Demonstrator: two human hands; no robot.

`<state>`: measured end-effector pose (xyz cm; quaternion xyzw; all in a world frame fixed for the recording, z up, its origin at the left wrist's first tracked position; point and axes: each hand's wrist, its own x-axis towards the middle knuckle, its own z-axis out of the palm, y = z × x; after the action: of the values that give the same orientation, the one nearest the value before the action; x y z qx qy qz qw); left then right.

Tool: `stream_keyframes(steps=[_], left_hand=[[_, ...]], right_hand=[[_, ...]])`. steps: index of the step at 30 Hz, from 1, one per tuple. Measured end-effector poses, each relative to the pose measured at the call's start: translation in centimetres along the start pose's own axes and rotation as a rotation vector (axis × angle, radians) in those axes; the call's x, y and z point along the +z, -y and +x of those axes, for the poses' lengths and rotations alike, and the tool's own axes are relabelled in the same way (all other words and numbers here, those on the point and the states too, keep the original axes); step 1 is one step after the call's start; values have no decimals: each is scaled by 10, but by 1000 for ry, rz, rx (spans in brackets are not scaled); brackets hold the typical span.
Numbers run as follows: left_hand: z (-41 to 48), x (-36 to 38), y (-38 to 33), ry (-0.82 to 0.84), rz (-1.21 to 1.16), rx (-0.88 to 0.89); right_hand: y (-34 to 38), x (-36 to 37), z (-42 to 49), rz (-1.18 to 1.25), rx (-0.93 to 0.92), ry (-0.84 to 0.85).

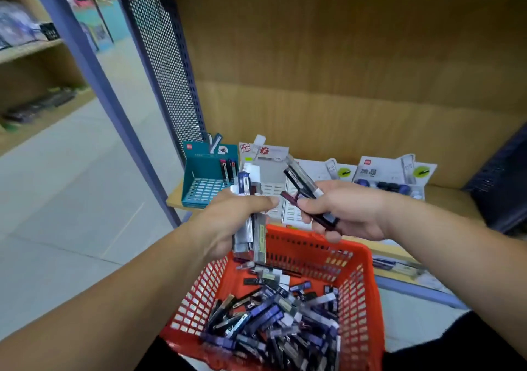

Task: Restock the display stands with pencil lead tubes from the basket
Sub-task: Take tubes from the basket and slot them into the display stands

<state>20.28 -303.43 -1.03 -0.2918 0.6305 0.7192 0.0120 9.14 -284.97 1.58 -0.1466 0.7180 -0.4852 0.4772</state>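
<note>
Behind: teal stand (209, 171), mesh panel (165, 65).

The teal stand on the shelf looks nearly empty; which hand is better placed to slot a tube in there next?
Probably the left hand. It hovers just in front of the teal stand and already grips a bundle of tubes. The right hand holds tubes too, but it sits farther right, in front of the white stand.

wooden shelf back (342, 71) | perforated dark side panel (165, 65) | pale tiled floor (71, 199)
</note>
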Motion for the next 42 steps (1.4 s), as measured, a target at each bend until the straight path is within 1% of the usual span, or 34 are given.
stream_keyframes(steps=[3,7,10,15,18,21,23,26,31,36,38,42], left_hand=[[-7,1,-17,32,-30,33],[-2,4,-28,-59,27,111],[14,5,-21,-97,77,131],[37,-7,-10,-58,24,34],[48,-9,-13,-8,29,53],[56,2,-14,-20,34,104],[61,13,-11,-28,36,147],[68,30,-8,-75,42,195],[76,50,-8,-87,45,181],[83,54,-8,-88,55,166],[84,54,-8,-70,53,157],[83,56,-9,-59,61,151]], right_hand=[[-4,7,-2,105,-56,20],[-21,11,12,211,-73,0],[-26,13,28,224,-79,24],[-19,16,56,223,-56,115],[-18,11,65,269,-19,168],[-20,2,67,301,19,199],[-26,-3,71,258,52,169],[-33,-13,78,197,60,62],[-35,-31,69,187,-47,-20],[-37,-40,66,177,-152,-104],[-36,-42,65,143,-152,-111],[-35,-39,61,107,-80,-108]])
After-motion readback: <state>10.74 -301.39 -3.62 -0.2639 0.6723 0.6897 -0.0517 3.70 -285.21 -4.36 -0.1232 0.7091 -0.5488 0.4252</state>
